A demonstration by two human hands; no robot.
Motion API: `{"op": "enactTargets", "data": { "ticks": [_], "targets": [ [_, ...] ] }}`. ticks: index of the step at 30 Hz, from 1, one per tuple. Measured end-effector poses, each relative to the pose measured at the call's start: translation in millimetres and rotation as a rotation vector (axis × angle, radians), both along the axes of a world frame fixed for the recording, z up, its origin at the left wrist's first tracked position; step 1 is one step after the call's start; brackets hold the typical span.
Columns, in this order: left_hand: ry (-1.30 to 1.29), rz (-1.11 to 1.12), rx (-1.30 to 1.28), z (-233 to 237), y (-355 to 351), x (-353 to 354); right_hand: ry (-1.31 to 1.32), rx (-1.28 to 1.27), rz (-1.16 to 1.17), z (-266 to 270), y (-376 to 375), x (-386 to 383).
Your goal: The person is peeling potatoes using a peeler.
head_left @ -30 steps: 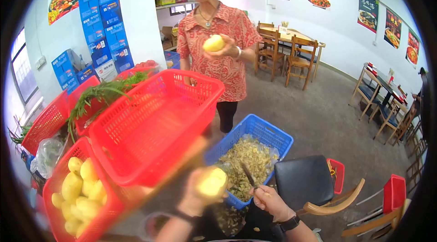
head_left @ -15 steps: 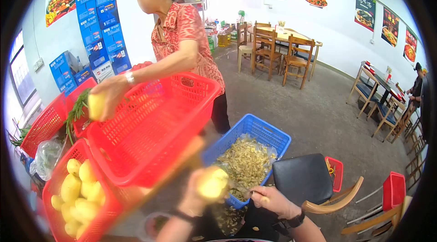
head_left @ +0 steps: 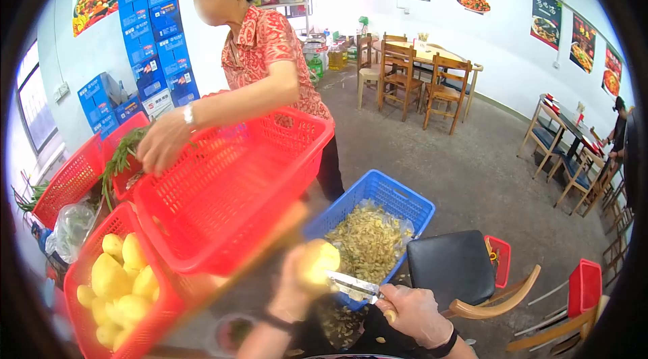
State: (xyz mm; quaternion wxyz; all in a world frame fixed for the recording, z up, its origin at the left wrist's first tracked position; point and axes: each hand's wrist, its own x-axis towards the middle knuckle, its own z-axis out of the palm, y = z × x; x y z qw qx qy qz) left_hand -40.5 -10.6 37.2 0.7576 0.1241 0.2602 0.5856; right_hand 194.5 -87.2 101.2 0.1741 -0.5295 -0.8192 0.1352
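A peeled yellow potato [head_left: 318, 262] is in my left hand [head_left: 291, 289], fingers wrapped round it, slightly blurred. My right hand [head_left: 413, 313], in a thin clear glove, grips a peeler [head_left: 356, 287] with a broad metal blade and a pale handle. The blade's tip reaches the potato's right side. Just beyond both hands stands a blue basket [head_left: 420, 207] holding a heap of peelings [head_left: 365, 237]. More peelings lie on the floor below. To the left, several peeled potatoes [head_left: 111, 278] fill a red basket [head_left: 169, 308].
A large red basket [head_left: 223, 207] stands on a wooden surface, ahead-left. Behind it a co-worker [head_left: 266, 69] reaches over with one hand [head_left: 164, 143] near green stalks [head_left: 116, 167]. A black-seated chair [head_left: 451, 268] is at my right, beside a small red container [head_left: 500, 261].
The co-worker's hand held a potato; now none shows in it. The peeler has turned, its blade now showing broadside against my potato. The whole view shifted slightly.
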Motion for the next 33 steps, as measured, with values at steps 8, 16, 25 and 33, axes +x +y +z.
{"op": "enactTargets", "data": {
  "ticks": [8,16,25,33],
  "targets": [
    [-0.009,-0.218,-0.025,-20,3,-18,0.090,0.097,0.136,-14,11,7],
    [-0.055,-0.297,0.003,-12,-2,-2,1.297,-0.834,-0.161,-81,29,-16],
    [-0.015,-0.105,0.037,-11,-3,7,0.275,0.267,0.026,-47,21,-28],
    [-0.083,-0.077,-0.092,-5,-5,6,0.303,0.072,-0.141,-49,41,-24]
  ]
}}
